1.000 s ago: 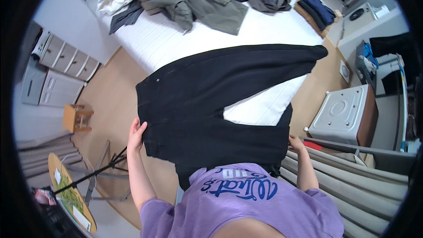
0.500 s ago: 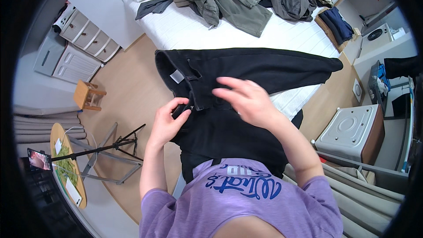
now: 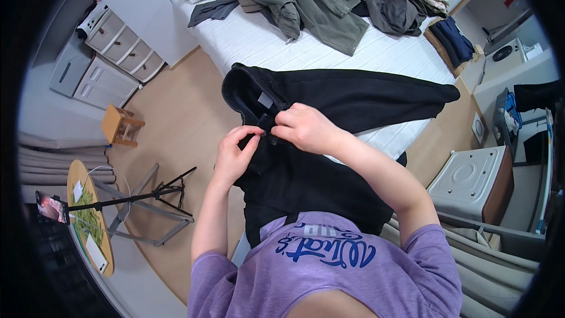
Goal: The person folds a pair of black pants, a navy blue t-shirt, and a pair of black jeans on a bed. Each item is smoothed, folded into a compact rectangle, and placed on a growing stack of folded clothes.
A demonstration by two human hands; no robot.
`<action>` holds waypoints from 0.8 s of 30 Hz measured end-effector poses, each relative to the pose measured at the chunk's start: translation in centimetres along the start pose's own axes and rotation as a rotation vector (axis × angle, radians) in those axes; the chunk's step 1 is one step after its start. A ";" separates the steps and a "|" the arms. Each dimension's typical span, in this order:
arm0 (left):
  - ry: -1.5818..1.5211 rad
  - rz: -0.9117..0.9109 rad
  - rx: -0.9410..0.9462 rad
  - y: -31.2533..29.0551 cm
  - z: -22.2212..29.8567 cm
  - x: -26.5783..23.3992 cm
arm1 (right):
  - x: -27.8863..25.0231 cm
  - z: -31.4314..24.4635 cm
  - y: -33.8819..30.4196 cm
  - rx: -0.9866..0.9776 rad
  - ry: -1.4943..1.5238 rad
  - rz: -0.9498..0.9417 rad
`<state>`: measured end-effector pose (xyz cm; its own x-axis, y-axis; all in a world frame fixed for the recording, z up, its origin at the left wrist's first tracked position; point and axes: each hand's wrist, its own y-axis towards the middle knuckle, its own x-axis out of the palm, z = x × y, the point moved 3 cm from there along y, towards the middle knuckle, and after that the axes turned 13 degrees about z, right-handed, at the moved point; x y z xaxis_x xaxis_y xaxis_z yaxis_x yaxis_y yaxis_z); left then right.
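A pair of black trousers (image 3: 359,91) stretches from the bed's near edge toward my body, one leg pointing right across the bed. Its waistband opens to the left, and a pale label (image 3: 265,100) shows inside. At the front of the waistband, my left hand (image 3: 234,153) pinches the edge between thumb and fingers. Right beside it, my right hand (image 3: 307,129) grips the other side of the front opening, its fingers curled closed. Both sets of fingertips nearly meet there; the fastening between them is mostly hidden.
A white-covered bed (image 3: 235,38) lies ahead, with a heap of clothes (image 3: 312,6) at its far side. Left are a small wooden stool (image 3: 119,123) and a phone (image 3: 53,207) on a tripod. A white-topped storage unit (image 3: 468,171) stands right.
My right hand has come down and left onto the waistband and closed on it. The waistband has shifted slightly right, with my left hand still pinching it.
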<state>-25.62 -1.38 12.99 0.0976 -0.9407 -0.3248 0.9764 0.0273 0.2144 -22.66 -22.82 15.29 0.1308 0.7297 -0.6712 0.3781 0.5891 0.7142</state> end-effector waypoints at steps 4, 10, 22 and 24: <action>0.078 -0.005 -0.034 0.7 -1.3 0.1 | 1.9 -1.1 -1.0 -0.004 0.045 0.058; 0.141 0.037 0.018 0.7 -1.9 0.1 | 4.5 -1.2 -1.1 0.258 0.058 0.192; 0.291 0.041 0.291 0.0 0.1 0.7 | 5.1 -0.3 -0.8 0.309 -0.020 0.164; 0.337 0.057 0.261 -0.1 0.1 1.0 | 5.2 0.0 -0.5 0.337 -0.031 0.060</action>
<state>-25.67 -2.35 12.77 0.2498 -0.7757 -0.5795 0.8903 -0.0514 0.4525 -22.19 -19.29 11.44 0.1877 0.7456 -0.6395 0.6501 0.3938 0.6499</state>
